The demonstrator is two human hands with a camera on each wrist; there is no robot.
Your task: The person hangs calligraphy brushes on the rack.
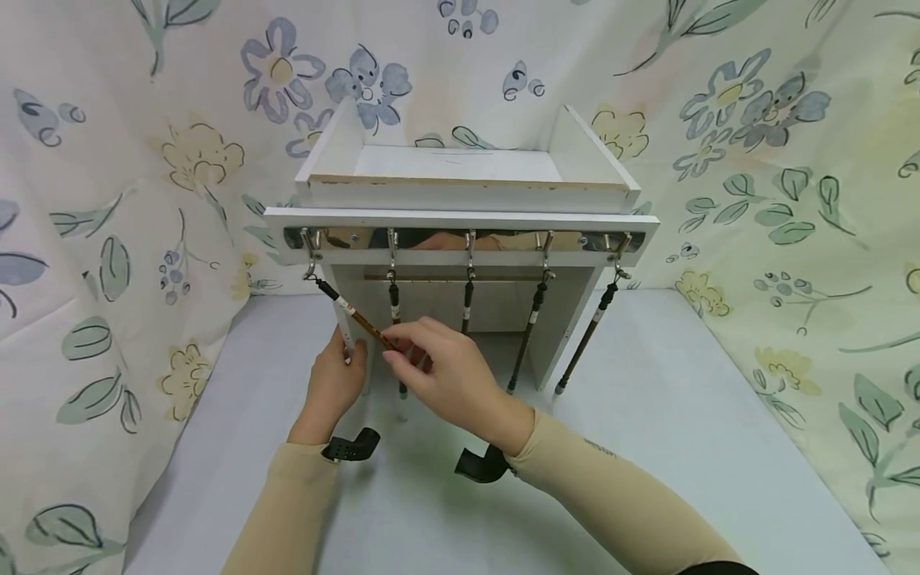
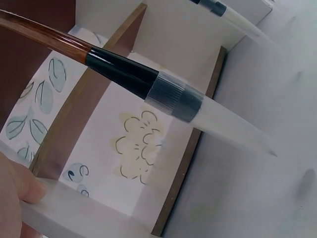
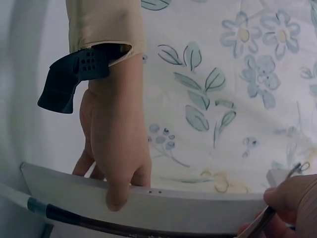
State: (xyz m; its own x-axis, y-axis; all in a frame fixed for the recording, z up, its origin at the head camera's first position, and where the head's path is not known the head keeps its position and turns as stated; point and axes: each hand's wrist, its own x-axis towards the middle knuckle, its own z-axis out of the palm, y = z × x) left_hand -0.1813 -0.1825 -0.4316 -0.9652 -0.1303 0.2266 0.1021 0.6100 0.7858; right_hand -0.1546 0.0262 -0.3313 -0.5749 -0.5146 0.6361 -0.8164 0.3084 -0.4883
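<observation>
A row of writing brushes hangs by loops from metal hooks on a white wooden rack. My right hand pinches the brown handle of the leftmost brush between thumb and fingers, tilting it toward the rack's middle. Its upper end stays on its hook, while the right hand hides its lower end. With my left hand I grip the edge of the rack's left side panel, thumb on one face and fingers on the other. In the left wrist view, a brush shows a black ferrule, a clear ring and white bristles.
Other brushes, such as the second one, the fourth and the rightmost, hang alongside. A white open tray section tops the rack. Flower-printed cloth rises behind the white table.
</observation>
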